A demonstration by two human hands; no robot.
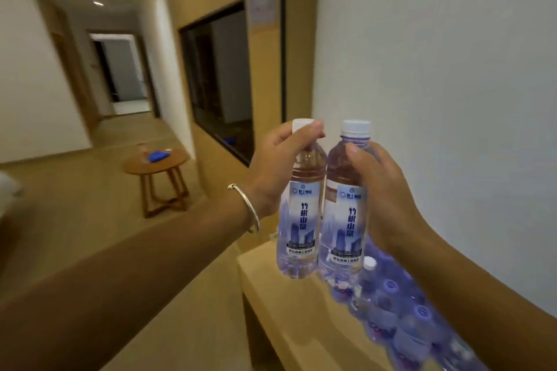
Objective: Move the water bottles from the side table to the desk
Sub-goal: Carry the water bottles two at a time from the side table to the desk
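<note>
My left hand (275, 164) grips a water bottle (300, 220) by its neck, fingers curled just under the white cap. Beside it my right hand (382, 187) grips a second water bottle (343, 226) around its shoulder. Both bottles are upright, side by side, lifted above a light wooden surface (289, 310) against the wall. They carry blue and white labels. A shrink-wrapped pack of several more bottles (401, 316) lies on that surface at the lower right, partly hidden behind my right forearm.
A small round wooden table (156, 167) stands farther back on the left, with a blue cloth (158, 156) on it. A dark glass panel (220, 81) is set in the wooden wall. A hallway with an open doorway (120, 72) runs beyond.
</note>
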